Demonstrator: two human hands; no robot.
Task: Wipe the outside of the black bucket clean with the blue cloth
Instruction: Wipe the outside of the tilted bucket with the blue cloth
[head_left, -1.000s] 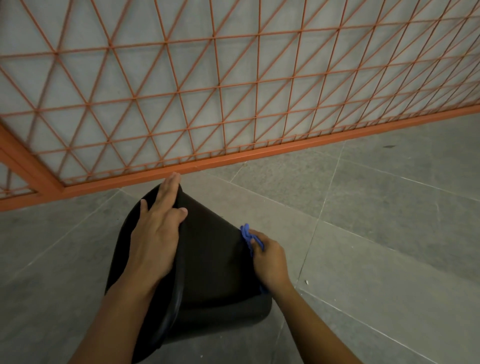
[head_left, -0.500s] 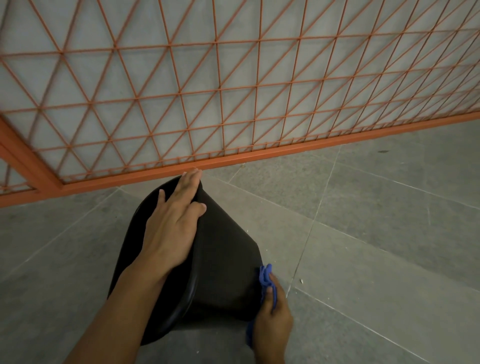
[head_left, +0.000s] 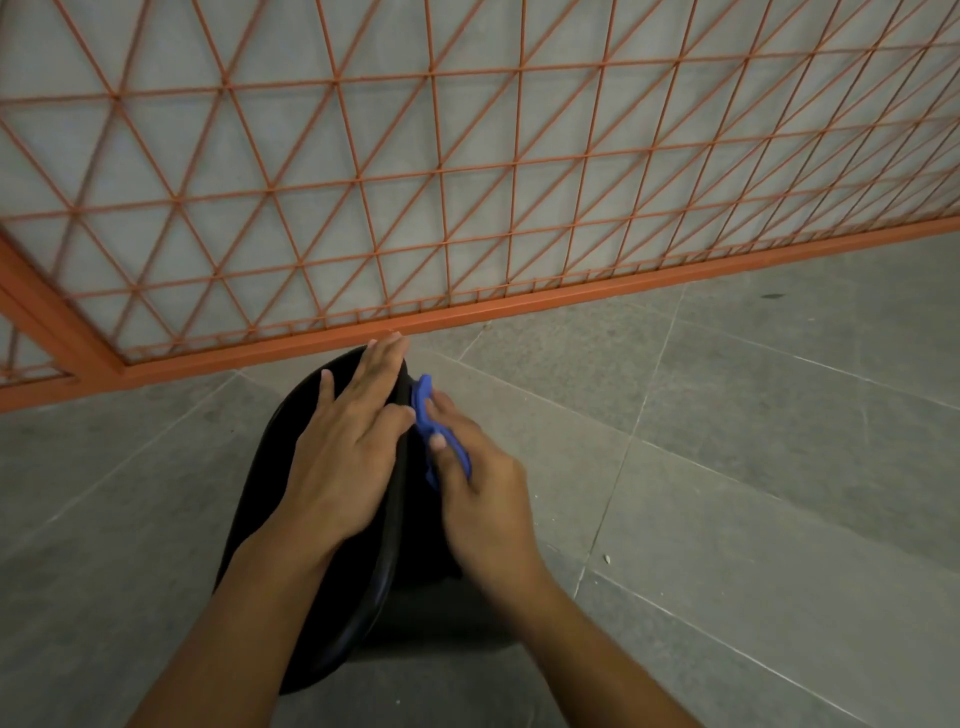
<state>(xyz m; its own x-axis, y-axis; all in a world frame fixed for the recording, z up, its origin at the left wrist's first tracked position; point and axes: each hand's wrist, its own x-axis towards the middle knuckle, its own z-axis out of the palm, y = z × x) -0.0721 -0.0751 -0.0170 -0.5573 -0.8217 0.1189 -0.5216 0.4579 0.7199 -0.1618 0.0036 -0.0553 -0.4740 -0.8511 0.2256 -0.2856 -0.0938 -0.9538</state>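
Floor (head_left: 753, 467): large grey stone-look tiles with thin pale grout lines running diagonally across the view; a small pale speck (head_left: 606, 558) lies near one joint at lower right, and a small dark mark (head_left: 772, 296) sits on a far tile at upper right. Orange metal grille (head_left: 436, 166): thin bars forming a lattice of triangles, standing before a pale grey wall (head_left: 311, 41). Its thick orange bottom rail (head_left: 519, 306) meets the floor, with a thicker frame post (head_left: 47, 312) slanting at far left.

Open floor (head_left: 753, 493) lies right of the bucket (head_left: 270, 467); the orange grille (head_left: 467, 208) seemingly stands close behind it, blocking.
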